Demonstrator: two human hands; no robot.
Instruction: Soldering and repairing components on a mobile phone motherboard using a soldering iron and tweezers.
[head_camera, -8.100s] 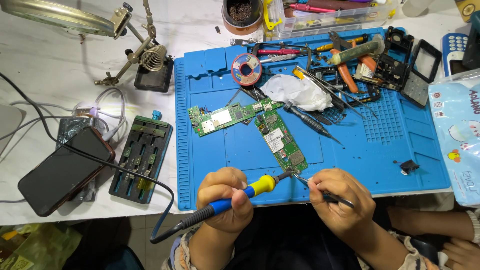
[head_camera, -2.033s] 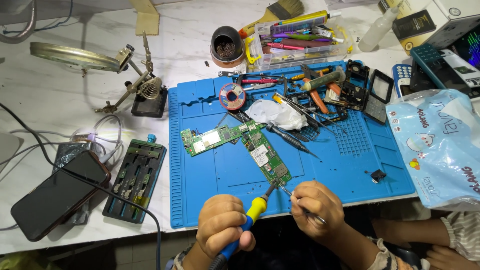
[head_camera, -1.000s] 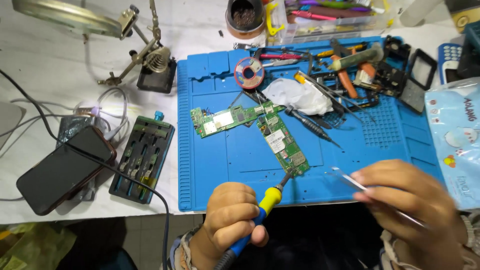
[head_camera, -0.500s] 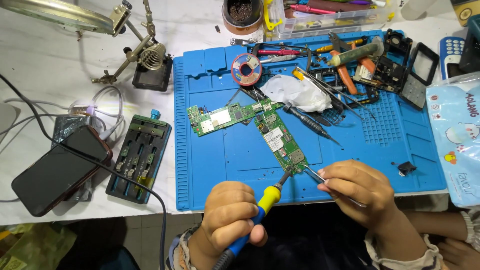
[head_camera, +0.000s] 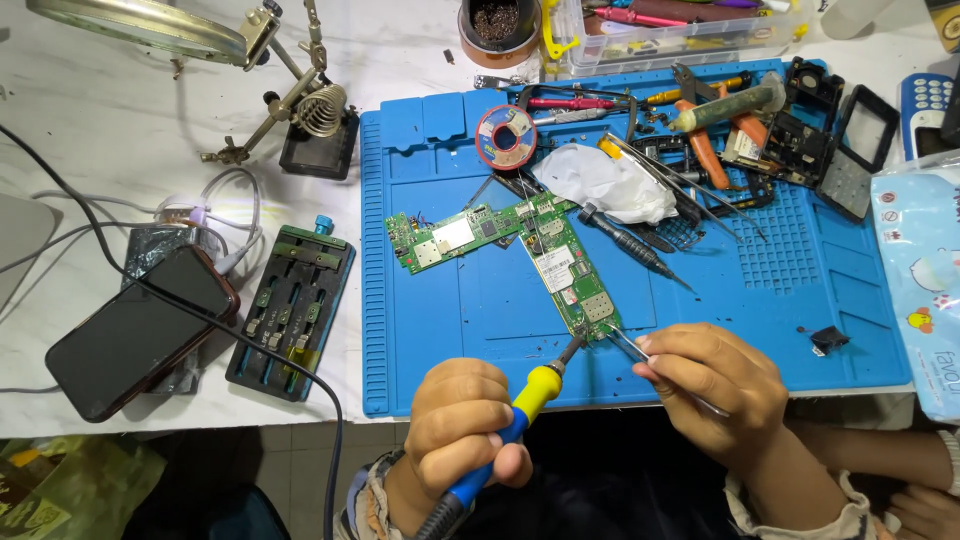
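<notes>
Left hand: my left hand (head_camera: 462, 428) stays wrapped around the yellow-and-blue soldering iron (head_camera: 520, 410), tip at the lower end of the green circuit board (head_camera: 565, 275).
Right hand: my right hand (head_camera: 712, 385), out to the right a second ago, is back, pinching the tweezers (head_camera: 632, 347) against that board end.
Board: unmoved on the blue mat (head_camera: 760, 290) on the table (head_camera: 130, 120).

Both hands hover at the worktop's near edge. The left hand (head_camera: 462, 420) is curled in a fist-like grip, knuckles up, thumb tucked low. The right hand (head_camera: 715, 385) is pinched shut, fingers bunched and pointing left, wrist angled down-right toward the sleeve.
</notes>
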